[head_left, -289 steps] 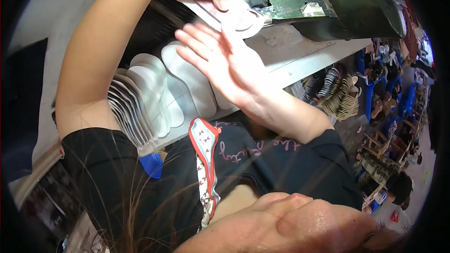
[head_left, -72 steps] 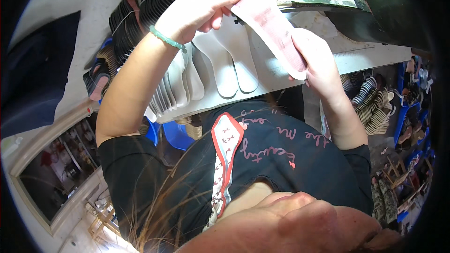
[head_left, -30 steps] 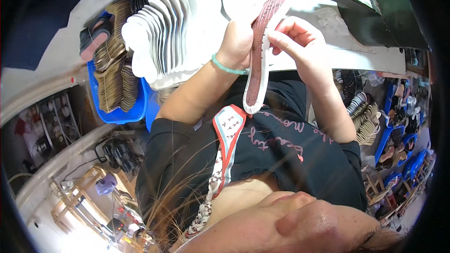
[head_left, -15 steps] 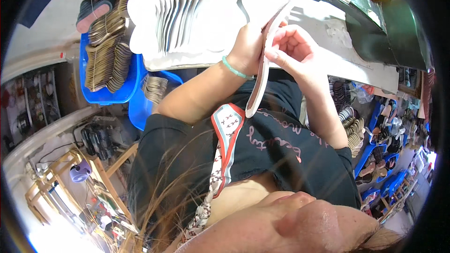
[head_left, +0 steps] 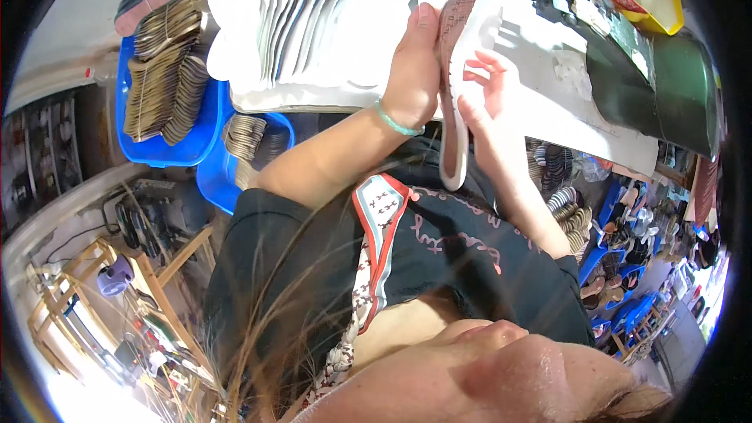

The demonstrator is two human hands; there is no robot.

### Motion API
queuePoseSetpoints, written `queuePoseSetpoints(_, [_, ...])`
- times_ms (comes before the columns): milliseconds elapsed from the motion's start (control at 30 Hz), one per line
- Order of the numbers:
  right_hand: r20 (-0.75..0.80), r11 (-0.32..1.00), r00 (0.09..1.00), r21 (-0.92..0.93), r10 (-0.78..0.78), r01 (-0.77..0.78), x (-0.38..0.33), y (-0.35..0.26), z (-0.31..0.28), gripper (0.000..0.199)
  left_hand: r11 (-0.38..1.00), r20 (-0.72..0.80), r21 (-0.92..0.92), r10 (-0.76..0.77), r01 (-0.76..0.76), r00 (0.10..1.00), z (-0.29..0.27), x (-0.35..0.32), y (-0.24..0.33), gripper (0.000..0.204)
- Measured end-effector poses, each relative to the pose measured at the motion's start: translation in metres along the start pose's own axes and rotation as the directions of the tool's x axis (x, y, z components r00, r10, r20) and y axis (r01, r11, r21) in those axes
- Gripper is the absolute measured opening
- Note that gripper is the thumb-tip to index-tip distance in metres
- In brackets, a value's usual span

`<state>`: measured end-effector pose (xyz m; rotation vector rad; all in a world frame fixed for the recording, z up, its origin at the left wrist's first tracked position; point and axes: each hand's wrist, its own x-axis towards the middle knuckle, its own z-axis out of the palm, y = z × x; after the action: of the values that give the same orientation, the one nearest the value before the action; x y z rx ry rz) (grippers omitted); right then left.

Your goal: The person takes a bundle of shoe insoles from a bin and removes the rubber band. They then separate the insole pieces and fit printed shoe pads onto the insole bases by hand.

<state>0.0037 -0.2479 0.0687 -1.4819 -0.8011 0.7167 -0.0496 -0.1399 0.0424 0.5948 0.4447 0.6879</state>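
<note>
A long curved shoe insole (head_left: 452, 55), brown and patterned on one face with a white rim and white other side, stands nearly upright in front of me. My left hand (head_left: 415, 70), wearing a pale green bracelet, grips it from the left near its middle, the thumb pressed along the brown face. Just right of the white side is my right hand (head_left: 492, 102), fingers apart and partly curled; its thumb lies close to the rim, and whether it touches I cannot make out. Left of the hands, a row of white insoles (head_left: 305, 23) leans in a stack on the table.
The white table (head_left: 540, 102) carries a dark green curved machine (head_left: 658, 86) at right and a yellow basket (head_left: 666, 16) behind it. At left, blue bins (head_left: 168, 158) hold bundled brown-edged soles (head_left: 160, 98). Shelves of shoes (head_left: 627, 266) stand at lower right.
The insole has moved up and away from my chest and turned, showing more of its patterned brown face. My right hand has shifted slightly down, its fingers opening away from the insole.
</note>
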Motion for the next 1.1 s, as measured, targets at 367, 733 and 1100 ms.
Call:
queuePoseSetpoints(367, [-0.016,0.426,0.975,-0.901,-0.221,0.082,0.051,0.075,-0.024,0.077,-0.61,0.355,0.777,0.224,-0.154,0.908,-0.065,-0.016,0.044,0.03])
queuePoseSetpoints(733, [-0.089,0.66,0.989,-0.751,-0.12,0.012,0.043,0.099,-0.026,0.078,-0.653,0.377,0.642,-0.189,-0.403,0.907,-0.074,-0.021,0.05,0.058])
queuePoseSetpoints(1100, [-0.055,0.973,0.976,0.109,0.211,-0.205,0.015,0.032,-0.017,0.054,0.776,0.233,0.581,0.132,-0.247,0.964,-0.035,0.014,0.012,0.047])
